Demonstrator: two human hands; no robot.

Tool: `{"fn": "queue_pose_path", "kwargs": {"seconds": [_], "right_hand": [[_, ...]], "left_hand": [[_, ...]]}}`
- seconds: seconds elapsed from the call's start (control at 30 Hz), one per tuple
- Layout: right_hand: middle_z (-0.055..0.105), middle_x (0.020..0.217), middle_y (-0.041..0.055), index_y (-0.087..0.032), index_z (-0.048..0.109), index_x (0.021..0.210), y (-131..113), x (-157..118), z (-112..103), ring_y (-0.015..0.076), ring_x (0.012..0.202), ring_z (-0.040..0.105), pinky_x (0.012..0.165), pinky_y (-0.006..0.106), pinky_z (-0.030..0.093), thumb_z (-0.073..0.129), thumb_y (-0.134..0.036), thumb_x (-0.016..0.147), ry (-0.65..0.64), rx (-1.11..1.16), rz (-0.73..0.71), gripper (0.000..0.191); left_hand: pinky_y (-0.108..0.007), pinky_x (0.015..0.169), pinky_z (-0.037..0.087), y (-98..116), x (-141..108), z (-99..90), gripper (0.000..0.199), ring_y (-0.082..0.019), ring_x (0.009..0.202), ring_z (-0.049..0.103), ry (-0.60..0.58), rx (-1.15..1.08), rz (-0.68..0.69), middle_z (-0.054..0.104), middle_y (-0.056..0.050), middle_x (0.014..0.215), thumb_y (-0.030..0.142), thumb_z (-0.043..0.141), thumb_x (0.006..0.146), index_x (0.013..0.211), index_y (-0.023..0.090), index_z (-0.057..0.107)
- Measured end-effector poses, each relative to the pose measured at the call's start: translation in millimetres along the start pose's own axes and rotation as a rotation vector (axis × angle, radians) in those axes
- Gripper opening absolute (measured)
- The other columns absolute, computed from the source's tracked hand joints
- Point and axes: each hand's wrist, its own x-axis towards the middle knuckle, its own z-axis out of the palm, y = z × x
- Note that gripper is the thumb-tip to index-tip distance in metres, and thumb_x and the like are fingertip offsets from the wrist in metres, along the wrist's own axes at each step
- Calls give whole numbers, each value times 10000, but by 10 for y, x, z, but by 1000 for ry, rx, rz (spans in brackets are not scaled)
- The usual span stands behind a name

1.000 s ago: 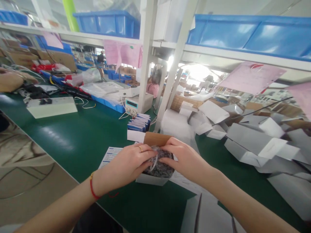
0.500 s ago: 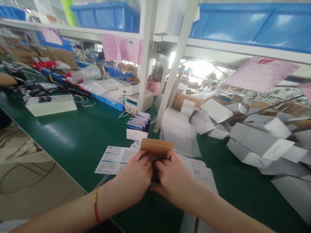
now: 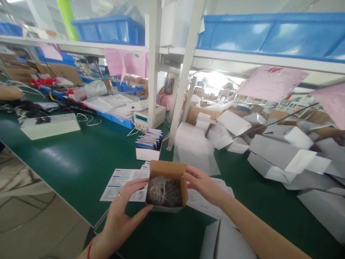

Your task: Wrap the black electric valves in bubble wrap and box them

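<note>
Surroundings first. A green worktop [image 3: 81,154] fills the left and centre of the frame. In the right half lies a loose heap of white cartons [image 3: 280,158], some folded, some flat, well apart from my hands. Just beyond the centre stands a small white tray of blue-edged cards [image 3: 149,144], and behind it a white meter with a lit display [image 3: 142,119], at the foot of a white shelf post [image 3: 152,72]. Right of the post lies a sheet of bubble wrap [image 3: 195,149]. At upper left and upper right, blue bins [image 3: 107,30] sit on the shelf, with pink papers [image 3: 125,63] hanging from its edge. At far left lies a flat white unit [image 3: 50,126] with cables beyond it. Printed leaflets [image 3: 121,180] are spread on the worktop directly under my hands. Nothing stands between me and the work.

Containers. A small brown cardboard box [image 3: 167,180] sits low in the centre of the frame, its lid flap upright at the far side. Inside is a dark bundle in clear wrapping [image 3: 164,190] (contents not identifiable).

My left hand [image 3: 122,212] cups the box's left wall and near corner, thumb and fingers spread against it. My right hand [image 3: 203,185] touches the right wall with its fingertips, loosely curled rather than clenched.
</note>
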Motion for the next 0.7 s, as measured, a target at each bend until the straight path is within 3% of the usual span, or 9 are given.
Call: {"fn": "queue_pose_path", "kwargs": {"seconds": [0.17,0.27,0.4,0.53,0.63,0.7], "right_hand": [[732,1263,78,-259,715,1238,2,-15,-25,244,1171,684,1024,472,523,549,-671,922,-208,183,116,545],[732,1275,72,-255,704,1277,-48,-31,-116,257,1218,670,1090,493,474,698,-560,864,-366,257,153,514],[754,1222,49,-242,741,1182,-21,-7,-82,268,1217,666,1133,498,432,777,-500,795,-240,162,137,467],[760,1179,64,-234,710,1242,17,51,135,288,1128,693,1063,515,500,751,-400,807,-128,56,166,467],[732,1206,76,-240,733,1222,-30,50,253,269,1166,660,1091,484,483,663,-210,847,-77,-168,-32,383],[676,1326,82,-264,714,1282,-91,-1,261,242,1253,616,1133,447,453,603,-164,893,-137,-320,-206,417]], "left_hand": [[-381,1040,582,-91,-42,95,403,-244,1210,673,-37,-12,86,686,-104,1312,248,667,971,1363,246,572],[-369,1070,561,-120,-34,92,434,-237,1226,662,-35,-5,104,676,-113,1328,206,668,968,1389,228,565],[-364,1111,523,-162,4,128,384,-226,1291,614,-94,-54,169,689,-95,1321,174,624,994,1372,228,586],[-380,1148,480,-189,70,176,290,-222,1393,511,-210,-117,198,712,-43,1297,217,568,1036,1313,270,636],[-354,1117,492,-168,108,185,255,-210,1313,557,-223,-121,219,737,-35,1214,225,564,1041,1276,259,656],[-335,1095,496,-134,121,187,219,-204,1230,592,-193,-92,231,746,-37,1158,216,572,1035,1225,244,677]]}}
